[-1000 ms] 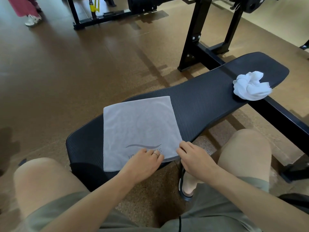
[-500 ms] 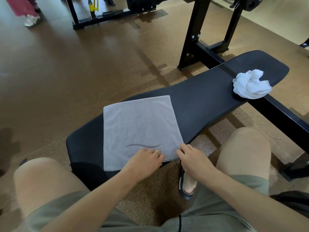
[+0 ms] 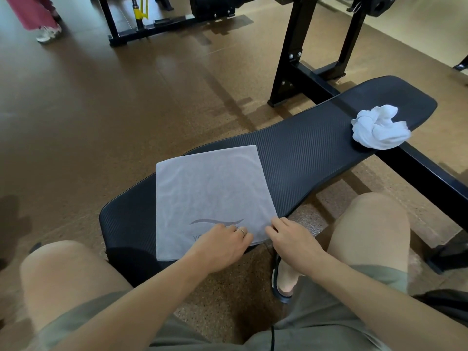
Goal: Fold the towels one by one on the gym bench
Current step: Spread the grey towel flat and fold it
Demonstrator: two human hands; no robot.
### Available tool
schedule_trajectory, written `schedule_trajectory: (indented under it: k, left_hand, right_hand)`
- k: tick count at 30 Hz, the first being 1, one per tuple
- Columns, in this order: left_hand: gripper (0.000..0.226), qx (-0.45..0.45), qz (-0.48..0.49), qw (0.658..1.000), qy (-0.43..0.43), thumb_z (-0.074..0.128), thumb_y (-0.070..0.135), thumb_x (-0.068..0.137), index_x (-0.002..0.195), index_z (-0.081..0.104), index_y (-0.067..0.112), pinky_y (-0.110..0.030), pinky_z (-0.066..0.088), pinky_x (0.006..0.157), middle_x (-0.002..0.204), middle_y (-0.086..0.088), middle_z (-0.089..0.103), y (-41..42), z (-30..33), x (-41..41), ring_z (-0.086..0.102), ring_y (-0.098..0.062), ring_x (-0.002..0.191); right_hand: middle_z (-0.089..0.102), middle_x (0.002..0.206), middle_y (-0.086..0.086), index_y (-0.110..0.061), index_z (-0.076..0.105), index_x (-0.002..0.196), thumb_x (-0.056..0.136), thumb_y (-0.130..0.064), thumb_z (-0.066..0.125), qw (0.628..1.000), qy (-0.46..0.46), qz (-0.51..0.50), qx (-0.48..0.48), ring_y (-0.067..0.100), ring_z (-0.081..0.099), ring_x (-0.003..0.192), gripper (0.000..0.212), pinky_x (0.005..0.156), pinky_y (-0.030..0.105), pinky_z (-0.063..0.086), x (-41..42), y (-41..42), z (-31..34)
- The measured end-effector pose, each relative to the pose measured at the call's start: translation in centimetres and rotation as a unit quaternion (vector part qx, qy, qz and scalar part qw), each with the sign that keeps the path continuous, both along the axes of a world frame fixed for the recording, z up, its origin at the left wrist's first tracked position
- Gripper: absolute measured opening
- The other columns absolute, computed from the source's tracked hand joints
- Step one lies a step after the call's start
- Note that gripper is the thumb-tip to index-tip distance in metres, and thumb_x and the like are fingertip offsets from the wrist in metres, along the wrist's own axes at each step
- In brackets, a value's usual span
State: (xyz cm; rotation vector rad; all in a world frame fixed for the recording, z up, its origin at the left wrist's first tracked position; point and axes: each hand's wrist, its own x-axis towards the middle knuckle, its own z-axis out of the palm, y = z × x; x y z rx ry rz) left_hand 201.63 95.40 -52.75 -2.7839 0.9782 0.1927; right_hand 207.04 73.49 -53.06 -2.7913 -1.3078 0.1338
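Observation:
A grey towel [image 3: 207, 196] with a printed logo lies flat and square on the near end of the black gym bench [image 3: 309, 158]. My left hand [image 3: 222, 244] rests with curled fingers on the towel's near edge, over the logo. My right hand [image 3: 291, 241] pinches the towel's near right corner at the bench edge. A crumpled white towel [image 3: 378, 127] sits in a heap on the far right end of the bench.
The black bench frame [image 3: 430, 178] runs off to the right. A black rack upright [image 3: 298, 46] stands behind the bench on the brown floor. A person's legs in red trousers [image 3: 38, 16] are at the far left. My bare knees flank the bench.
Both hands stay on the grey towel's near edge with only slight shifts. The towel has not visibly moved.

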Motion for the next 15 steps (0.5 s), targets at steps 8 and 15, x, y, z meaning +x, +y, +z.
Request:
schedule_trajectory:
  k: [8,15]
  left_hand:
    - [0.027,-0.021,0.058,0.998,0.017,0.060,0.013,0.095,0.120,0.052,0.013,-0.040,0.050,0.069,0.111,-0.011,0.060,-2.6,0.1,0.2,0.062,-0.029,0.096]
    - [0.024,-0.101,0.113,0.987,0.051,0.053,0.024,0.091,0.103,0.071,0.013,-0.041,0.056,0.070,0.101,-0.010,0.070,-2.4,-0.7,0.5,0.067,-0.029,0.091]
  right_hand:
    - [0.056,0.083,0.000,-0.020,0.059,0.083,0.062,-0.009,0.086,0.999,0.023,-0.017,-0.030,0.018,0.053,0.072,0.035,0.060,0.029,0.037,0.1,0.5,0.7]
    - [0.053,0.093,0.000,-0.018,0.055,0.092,0.072,-0.010,0.062,0.997,0.027,-0.010,0.076,0.020,0.051,0.087,0.023,0.076,0.030,0.042,-0.2,3.8,1.4]
